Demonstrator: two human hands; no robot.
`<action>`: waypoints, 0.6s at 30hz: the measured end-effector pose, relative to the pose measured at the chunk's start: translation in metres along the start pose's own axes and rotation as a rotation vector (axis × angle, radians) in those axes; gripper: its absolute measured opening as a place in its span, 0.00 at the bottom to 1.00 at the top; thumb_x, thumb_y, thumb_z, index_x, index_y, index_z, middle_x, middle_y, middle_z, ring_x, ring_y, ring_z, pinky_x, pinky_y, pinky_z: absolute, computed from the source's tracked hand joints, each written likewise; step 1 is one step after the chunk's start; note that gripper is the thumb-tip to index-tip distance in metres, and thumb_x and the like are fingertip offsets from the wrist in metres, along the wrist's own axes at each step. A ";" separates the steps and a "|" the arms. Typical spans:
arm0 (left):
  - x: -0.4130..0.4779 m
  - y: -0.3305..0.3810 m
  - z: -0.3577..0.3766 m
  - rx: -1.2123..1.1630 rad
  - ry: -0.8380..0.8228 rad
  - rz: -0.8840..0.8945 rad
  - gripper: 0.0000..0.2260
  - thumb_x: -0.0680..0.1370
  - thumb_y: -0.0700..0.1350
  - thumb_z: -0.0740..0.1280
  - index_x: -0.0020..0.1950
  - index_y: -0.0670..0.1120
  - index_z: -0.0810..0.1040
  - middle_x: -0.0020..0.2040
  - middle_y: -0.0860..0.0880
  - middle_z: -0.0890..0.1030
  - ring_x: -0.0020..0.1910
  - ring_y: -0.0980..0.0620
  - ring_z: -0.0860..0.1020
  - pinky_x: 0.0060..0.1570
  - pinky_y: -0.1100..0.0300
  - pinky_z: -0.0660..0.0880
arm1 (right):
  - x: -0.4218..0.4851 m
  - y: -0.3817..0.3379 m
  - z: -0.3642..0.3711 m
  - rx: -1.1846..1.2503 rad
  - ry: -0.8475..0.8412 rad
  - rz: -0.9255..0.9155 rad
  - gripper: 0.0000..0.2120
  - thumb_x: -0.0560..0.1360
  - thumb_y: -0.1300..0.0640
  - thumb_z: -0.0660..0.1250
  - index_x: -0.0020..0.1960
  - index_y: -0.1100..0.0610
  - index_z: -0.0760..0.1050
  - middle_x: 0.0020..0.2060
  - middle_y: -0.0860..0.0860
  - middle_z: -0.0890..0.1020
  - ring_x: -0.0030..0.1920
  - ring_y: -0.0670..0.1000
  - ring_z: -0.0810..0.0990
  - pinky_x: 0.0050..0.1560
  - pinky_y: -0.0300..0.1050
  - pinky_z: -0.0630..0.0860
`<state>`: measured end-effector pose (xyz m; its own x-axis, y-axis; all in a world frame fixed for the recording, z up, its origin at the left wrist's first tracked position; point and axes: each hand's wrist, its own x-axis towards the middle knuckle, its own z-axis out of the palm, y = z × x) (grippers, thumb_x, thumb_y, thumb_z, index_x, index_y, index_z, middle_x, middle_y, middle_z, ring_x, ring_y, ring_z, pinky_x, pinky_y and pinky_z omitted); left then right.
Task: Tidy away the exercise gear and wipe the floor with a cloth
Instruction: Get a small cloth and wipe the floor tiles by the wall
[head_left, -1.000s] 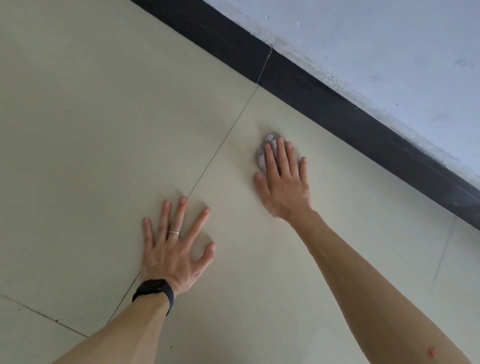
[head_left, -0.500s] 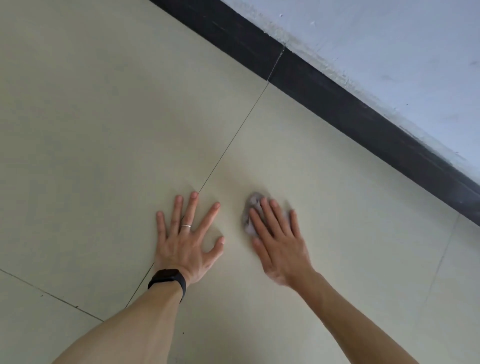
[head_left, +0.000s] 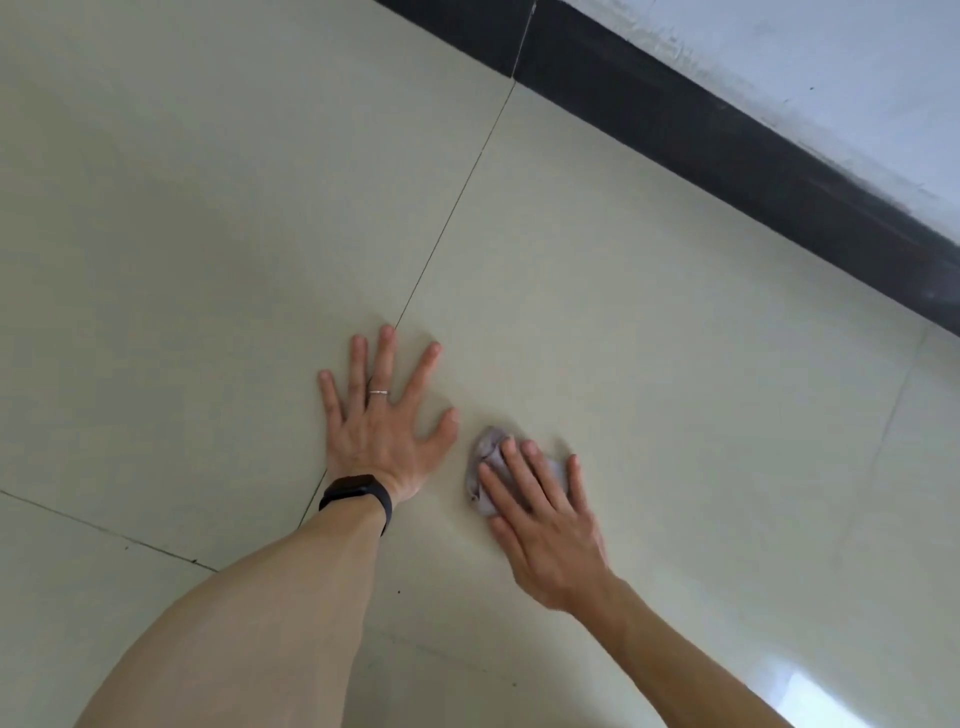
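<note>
Grey-lilac crumpled cloth (head_left: 485, 457) on the pale tiled floor (head_left: 208, 260), under your right hand (head_left: 550, 530) — fingers (head_left: 524, 478) straight, pressing it down, your left hand (head_left: 384, 436) just beside it, fingers spread wide, flat on the tile — black skirting (head_left: 727, 156) beyond.

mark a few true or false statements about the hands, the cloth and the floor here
1. The right hand presses a grey cloth onto the floor with straight fingers. True.
2. The left hand grips the cloth. False: it lies spread on bare tile, apart from the cloth.
3. A black band sits on the left wrist. True.
4. The ring is on the right hand. False: it is on a finger of the left hand.
5. The cloth touches the black skirting. False: open floor lies between them.
</note>
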<state>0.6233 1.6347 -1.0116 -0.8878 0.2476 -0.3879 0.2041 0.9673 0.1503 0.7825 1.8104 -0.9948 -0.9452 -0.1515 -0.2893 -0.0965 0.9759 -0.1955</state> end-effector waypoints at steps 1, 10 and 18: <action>0.000 0.000 0.000 -0.005 -0.004 0.005 0.33 0.75 0.70 0.47 0.76 0.68 0.34 0.80 0.54 0.31 0.79 0.46 0.33 0.76 0.38 0.38 | 0.005 0.014 -0.003 -0.015 -0.017 -0.081 0.26 0.84 0.45 0.48 0.82 0.46 0.52 0.82 0.50 0.51 0.81 0.53 0.50 0.74 0.68 0.57; -0.001 -0.003 0.001 -0.017 0.051 0.043 0.30 0.79 0.67 0.47 0.78 0.67 0.38 0.81 0.52 0.34 0.80 0.46 0.35 0.76 0.37 0.40 | 0.091 0.039 -0.022 0.113 0.171 0.471 0.27 0.85 0.45 0.45 0.82 0.48 0.47 0.82 0.51 0.45 0.81 0.52 0.42 0.77 0.68 0.44; -0.002 -0.005 0.003 -0.034 0.114 0.081 0.27 0.81 0.62 0.47 0.80 0.65 0.43 0.82 0.51 0.39 0.80 0.45 0.39 0.76 0.36 0.42 | -0.021 -0.032 0.021 -0.028 0.030 -0.180 0.25 0.85 0.45 0.47 0.81 0.44 0.53 0.81 0.47 0.54 0.81 0.50 0.53 0.76 0.66 0.50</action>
<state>0.6255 1.6294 -1.0146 -0.9105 0.3150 -0.2678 0.2645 0.9416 0.2082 0.8119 1.7787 -1.0022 -0.9208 -0.3198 -0.2234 -0.2732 0.9374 -0.2157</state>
